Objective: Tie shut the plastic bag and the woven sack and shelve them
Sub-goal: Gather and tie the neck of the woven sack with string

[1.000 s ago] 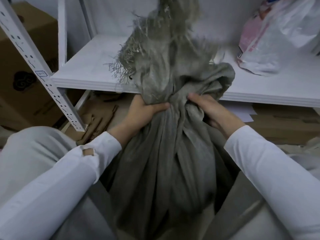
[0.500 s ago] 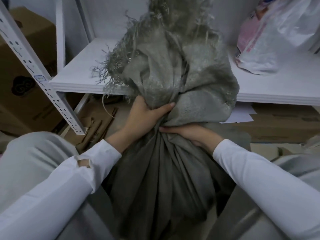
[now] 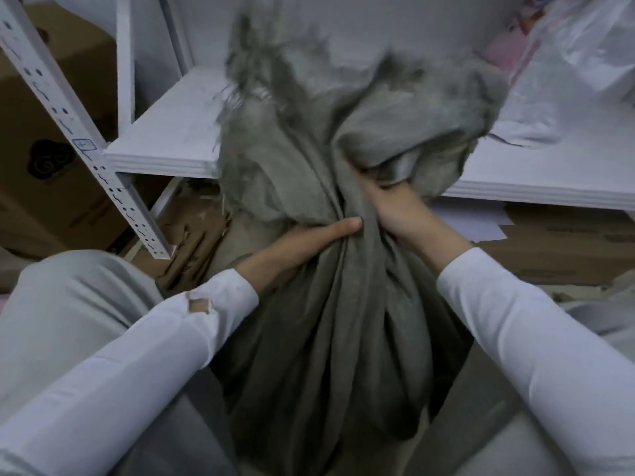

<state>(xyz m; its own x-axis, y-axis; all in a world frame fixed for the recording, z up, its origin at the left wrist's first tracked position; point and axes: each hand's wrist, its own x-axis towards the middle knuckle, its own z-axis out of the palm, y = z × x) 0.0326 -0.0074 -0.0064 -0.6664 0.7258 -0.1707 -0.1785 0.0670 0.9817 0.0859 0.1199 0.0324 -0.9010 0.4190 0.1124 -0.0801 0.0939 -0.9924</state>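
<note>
At your far left a brown cardboard box (image 3: 44, 139) sits behind the shelf's perforated white upright (image 3: 86, 146), and the white shelf board (image 3: 165, 132) runs off to the right from there. Your left hand (image 3: 302, 245) is clamped on the gathered neck of the woven sack (image 3: 336, 338) — one digit lies flat across the front of the bunched cloth, and the others curl round behind it out of sight. The sack stands between your knees, in front of the shelf edge. Its body is pleated below the neck and its frayed top is blurred above it. Your right hand (image 3: 395, 214) grips the same neck from the other side, fingers curled and buried in the folds under the loose flap. Farther right the plastic bag (image 3: 567, 91) lies on the shelf board — well apart from both hands. Whether its mouth is tied cannot be told from here.
</note>
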